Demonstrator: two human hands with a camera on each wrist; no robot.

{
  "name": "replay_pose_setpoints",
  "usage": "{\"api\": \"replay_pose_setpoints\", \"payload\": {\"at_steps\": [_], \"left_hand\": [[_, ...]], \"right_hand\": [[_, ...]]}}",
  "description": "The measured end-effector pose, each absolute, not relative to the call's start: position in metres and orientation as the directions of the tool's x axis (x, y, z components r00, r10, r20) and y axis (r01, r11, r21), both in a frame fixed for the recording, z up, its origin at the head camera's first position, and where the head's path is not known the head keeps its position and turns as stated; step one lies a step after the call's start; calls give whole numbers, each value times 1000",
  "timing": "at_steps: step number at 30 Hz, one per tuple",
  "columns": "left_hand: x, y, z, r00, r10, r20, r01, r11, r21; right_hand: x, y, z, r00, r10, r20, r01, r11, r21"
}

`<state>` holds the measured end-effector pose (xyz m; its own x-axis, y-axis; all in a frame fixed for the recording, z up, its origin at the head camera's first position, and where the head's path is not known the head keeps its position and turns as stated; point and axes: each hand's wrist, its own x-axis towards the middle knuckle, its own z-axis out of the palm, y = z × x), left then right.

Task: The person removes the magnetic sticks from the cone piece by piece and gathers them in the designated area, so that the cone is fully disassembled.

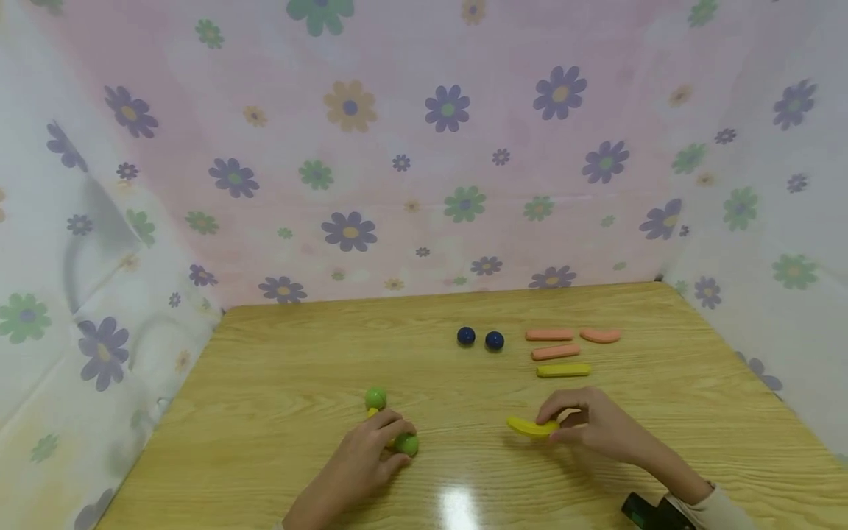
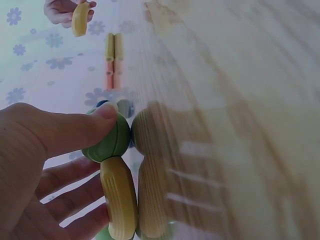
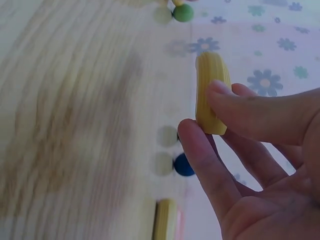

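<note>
My left hand point(image 1: 358, 458) pinches a ridged green ball point(image 2: 107, 145) low at the tabletop, thumb on its near side. A yellow piece point(image 2: 119, 197) lies against that ball, and a second green ball point(image 1: 375, 398) sits at its far end. The left fingers hide most of this yellow piece in the head view. Over to the right, my right hand point(image 1: 596, 427) holds a curved yellow piece point(image 1: 528, 426) by one end between thumb and fingers. In the right wrist view this curved piece point(image 3: 212, 95) appears raised above the wood, its free end pointing away from the palm.
Two dark blue balls point(image 1: 467, 336) sit toward the back of the wooden table point(image 1: 298, 353). Right of them lie two straight salmon sticks point(image 1: 549, 335), a curved salmon piece point(image 1: 601, 336) and a straight yellow stick point(image 1: 563, 370). Flowered cloth point(image 1: 397, 191) encloses the table's back and sides.
</note>
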<state>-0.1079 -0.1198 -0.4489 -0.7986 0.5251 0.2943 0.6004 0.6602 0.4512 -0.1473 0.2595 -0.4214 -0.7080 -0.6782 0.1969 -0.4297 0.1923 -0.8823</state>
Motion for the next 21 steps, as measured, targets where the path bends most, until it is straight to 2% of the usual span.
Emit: {"api": "replay_pose_setpoints", "payload": {"at_steps": [10, 21], "left_hand": [[-108, -120, -449, -778, 529, 339, 629, 650, 428], [-108, -120, -451, -781, 529, 332, 624, 656, 425]], "right_hand": [[-152, 293, -412, -777, -608, 164, -396, 269, -878], [-162, 318, -402, -800, -566, 201, -438, 320, -840]]}}
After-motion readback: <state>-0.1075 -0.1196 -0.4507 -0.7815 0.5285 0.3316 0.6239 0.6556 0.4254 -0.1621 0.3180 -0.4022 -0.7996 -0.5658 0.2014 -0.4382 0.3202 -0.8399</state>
